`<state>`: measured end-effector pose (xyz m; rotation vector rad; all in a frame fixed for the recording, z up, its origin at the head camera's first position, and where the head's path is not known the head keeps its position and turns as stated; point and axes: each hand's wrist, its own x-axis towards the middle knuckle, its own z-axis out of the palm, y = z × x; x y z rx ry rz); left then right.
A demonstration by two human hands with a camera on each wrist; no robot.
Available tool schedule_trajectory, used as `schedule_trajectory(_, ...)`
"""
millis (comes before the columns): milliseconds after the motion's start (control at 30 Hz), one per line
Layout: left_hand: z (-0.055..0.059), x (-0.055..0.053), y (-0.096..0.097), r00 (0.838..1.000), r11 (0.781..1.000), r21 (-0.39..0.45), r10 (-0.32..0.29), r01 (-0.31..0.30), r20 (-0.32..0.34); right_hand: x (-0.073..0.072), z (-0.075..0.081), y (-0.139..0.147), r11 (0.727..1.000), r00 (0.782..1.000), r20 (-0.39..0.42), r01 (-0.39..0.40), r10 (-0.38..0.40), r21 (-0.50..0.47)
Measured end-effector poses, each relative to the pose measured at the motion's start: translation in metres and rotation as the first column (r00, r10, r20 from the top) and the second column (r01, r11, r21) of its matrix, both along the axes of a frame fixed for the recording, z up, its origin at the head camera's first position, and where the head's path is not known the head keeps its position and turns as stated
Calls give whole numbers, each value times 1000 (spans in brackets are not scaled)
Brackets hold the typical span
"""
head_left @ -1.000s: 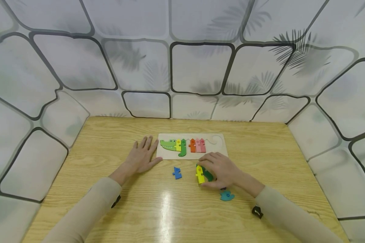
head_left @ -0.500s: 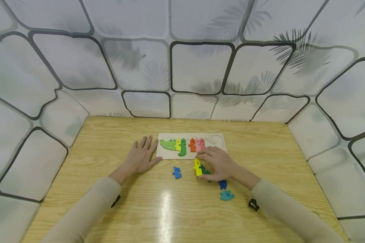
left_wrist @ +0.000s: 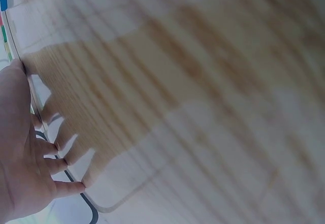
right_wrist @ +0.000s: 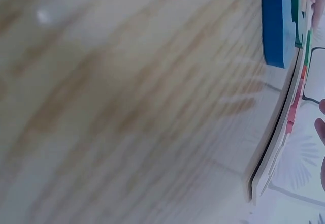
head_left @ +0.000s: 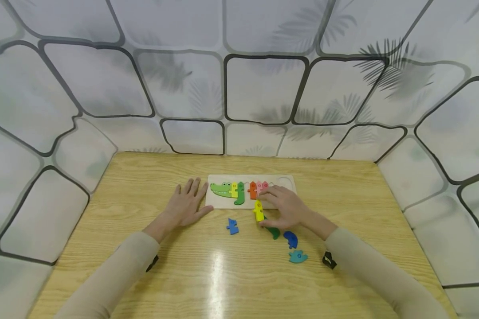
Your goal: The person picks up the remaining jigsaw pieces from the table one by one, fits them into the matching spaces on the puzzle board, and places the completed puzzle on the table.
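In the head view my right hand (head_left: 286, 207) pinches a yellow puzzle piece (head_left: 258, 211) between thumb and fingers, at the front edge of the white puzzle board (head_left: 223, 204). A crocodile head (head_left: 221, 190) and several coloured pieces lie in the board, with a gap between the green leg piece (head_left: 240, 195) and the orange one (head_left: 253, 190). My left hand (head_left: 186, 204) lies flat on the table with fingers spread, its thumb at the board's left edge. The left wrist view shows that hand (left_wrist: 25, 158) with straight fingers against the tabletop.
Loose pieces lie in front of the board: a blue one (head_left: 232, 226), a dark green one (head_left: 273, 231), a dark blue one (head_left: 291, 239) and a teal one (head_left: 298, 256). White patterned walls (head_left: 195, 88) enclose the wooden table (head_left: 151, 283) at the back and sides.
My right hand has moved away from me with the yellow piece, up to the board's edge. The dark green and dark blue pieces have come into fuller view. My left hand has stayed put.
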<state>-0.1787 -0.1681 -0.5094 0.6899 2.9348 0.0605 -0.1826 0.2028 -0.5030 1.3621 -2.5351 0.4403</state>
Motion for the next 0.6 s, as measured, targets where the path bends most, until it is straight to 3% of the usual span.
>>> schedule_trajectory(367, 0, 0, 0, 1000, 1000, -9, -1, 1, 2, -15, -2, -5, 998, 1000, -10, 28, -28, 53)
schedule_trajectory(600, 1, 0, 1, 1000, 1000, -13, -2, 2, -3, -20, -1, -9, 991, 995, 48, 86, -91, 99)
